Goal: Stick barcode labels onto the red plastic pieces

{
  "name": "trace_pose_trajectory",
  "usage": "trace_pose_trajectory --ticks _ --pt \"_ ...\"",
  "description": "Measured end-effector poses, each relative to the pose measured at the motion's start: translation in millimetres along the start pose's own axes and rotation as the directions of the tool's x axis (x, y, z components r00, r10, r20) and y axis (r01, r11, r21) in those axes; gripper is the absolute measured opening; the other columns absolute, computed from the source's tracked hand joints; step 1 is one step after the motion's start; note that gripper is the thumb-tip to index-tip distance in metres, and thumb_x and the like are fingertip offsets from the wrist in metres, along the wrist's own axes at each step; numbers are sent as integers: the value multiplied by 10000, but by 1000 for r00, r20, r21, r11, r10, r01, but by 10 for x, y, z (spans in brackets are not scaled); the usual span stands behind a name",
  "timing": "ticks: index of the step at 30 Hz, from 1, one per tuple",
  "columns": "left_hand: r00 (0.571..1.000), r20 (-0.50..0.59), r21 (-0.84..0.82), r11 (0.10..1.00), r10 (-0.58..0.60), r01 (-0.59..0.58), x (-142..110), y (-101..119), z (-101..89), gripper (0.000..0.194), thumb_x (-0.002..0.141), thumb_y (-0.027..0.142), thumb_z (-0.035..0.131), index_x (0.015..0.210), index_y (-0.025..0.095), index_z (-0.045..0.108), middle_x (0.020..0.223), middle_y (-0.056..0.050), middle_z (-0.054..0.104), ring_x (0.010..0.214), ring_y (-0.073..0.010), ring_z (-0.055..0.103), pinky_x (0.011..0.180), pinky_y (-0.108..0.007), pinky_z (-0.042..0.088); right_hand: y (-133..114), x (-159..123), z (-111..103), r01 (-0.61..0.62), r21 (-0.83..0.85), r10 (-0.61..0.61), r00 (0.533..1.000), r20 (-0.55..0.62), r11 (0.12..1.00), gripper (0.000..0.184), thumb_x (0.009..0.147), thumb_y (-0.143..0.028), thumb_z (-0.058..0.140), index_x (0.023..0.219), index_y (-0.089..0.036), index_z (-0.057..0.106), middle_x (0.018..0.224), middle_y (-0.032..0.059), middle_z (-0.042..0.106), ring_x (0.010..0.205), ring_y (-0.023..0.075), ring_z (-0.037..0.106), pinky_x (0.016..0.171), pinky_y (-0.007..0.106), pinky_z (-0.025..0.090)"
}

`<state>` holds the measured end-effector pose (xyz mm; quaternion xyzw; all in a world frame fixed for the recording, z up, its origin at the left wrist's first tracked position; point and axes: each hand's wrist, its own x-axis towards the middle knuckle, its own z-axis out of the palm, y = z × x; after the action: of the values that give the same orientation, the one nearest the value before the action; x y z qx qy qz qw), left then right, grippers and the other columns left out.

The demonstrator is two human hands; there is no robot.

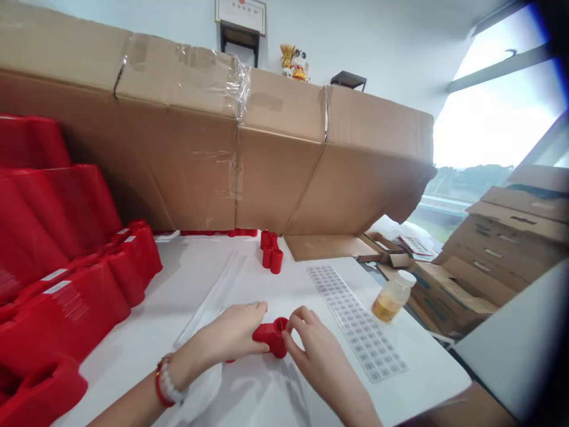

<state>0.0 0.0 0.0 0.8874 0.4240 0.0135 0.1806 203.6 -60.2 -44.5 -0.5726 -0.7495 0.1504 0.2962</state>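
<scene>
Between the two bare hands, at the near edge of the view, sits a glossy red moulded plastic tube [271, 337] with a round open end facing up and toward the right. The left hand [231, 332] cups its left side, with the fingers [249, 311] held together and curving past the tube's upper edge. The right hand [315, 350] presses in from the other side, its fingers [302, 323] slightly apart and curled around the open end, so the tube is gripped between both hands, just above a white folding table [249, 279]. A bracelet of white beads and red cord [166, 379] circles the left wrist. At 12 o'clock from the hands, a small cluster of upright red plastic tubes [271, 249] stands on the table, and at 11 o'clock a long clear plastic strip [213, 290] lies flat. At 2 o'clock a long sheet of small grey-printed labels [355, 320] lies near the right hand, and beyond it stands a translucent bottle of amber liquid with a white cap [393, 296]. Stacked red moulded plastic pieces [57, 296] fill the 9 o'clock side, a huge taped brown cardboard carton [222, 166] looms behind the table, and open cardboard boxes [484, 261] are piled at 3 o'clock.
</scene>
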Motion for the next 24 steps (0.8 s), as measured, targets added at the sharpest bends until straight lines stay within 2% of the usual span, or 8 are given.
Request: trace_pose_trajectory --ticks 3,5,8,13,16,20,22,24 --pt "999 47 47 999 -22 20 78 -33 170 255 889 398 676 997 169 645 861 -34 692 744 -200 655 707 -350 533 -13 85 234 -33 -247 -11 985 -173 968 151 945 -245 555 797 -267 571 882 88 625 804 306 629 652 425 510" --pt "997 55 85 996 -45 40 110 -46 264 304 935 430 664 1081 163 653 923 -33 694 799 -187 665 773 -376 559 -27 115 284 -43 -344 -24 982 -188 938 101 925 -212 580 837 -260 580 892 82 628 801 290 639 617 387 496" --pt "993 53 146 984 -108 99 154 -47 365 356 969 425 650 1200 155 637 1020 -57 705 894 -205 692 840 -419 585 -107 130 234 -79 -390 16 987 -160 917 100 939 -147 549 899 -229 589 968 81 643 847 266 665 625 353 505" --pt "980 78 218 963 -182 161 210 21 402 356 978 363 658 1268 158 625 1115 -77 707 957 -217 707 866 -435 604 -230 192 149 -136 -410 97 989 -113 902 99 976 -151 542 943 -201 621 1015 89 661 888 258 692 659 341 535" --pt "977 75 233 956 -202 179 225 71 418 368 983 352 654 1296 164 615 1182 -90 695 1005 -228 703 888 -449 603 -228 238 155 -124 -412 91 991 -98 903 130 996 -168 526 971 -199 649 1059 100 671 927 258 704 678 341 549" --pt "972 87 230 953 -220 195 243 101 458 399 978 335 661 1335 170 594 1213 -96 687 1041 -239 698 910 -461 599 -164 295 188 -81 -409 79 997 -22 909 262 1009 -175 452 894 -197 687 1051 125 680 991 302 693 714 385 552" --pt "966 110 222 953 -236 207 253 109 463 401 974 334 669 1331 167 596 1205 -95 689 1034 -237 700 905 -458 602 -105 335 223 -68 -332 69 998 -10 941 298 996 -198 436 846 -197 693 1068 140 679 1010 326 679 733 418 548" --pt "959 129 213 952 -251 220 257 122 452 407 969 335 676 1331 167 596 1206 -95 689 1030 -237 701 900 -455 604 -26 374 270 -78 -123 74 997 -35 989 281 955 -268 487 761 -204 681 1022 136 673 973 332 668 780 460 546"
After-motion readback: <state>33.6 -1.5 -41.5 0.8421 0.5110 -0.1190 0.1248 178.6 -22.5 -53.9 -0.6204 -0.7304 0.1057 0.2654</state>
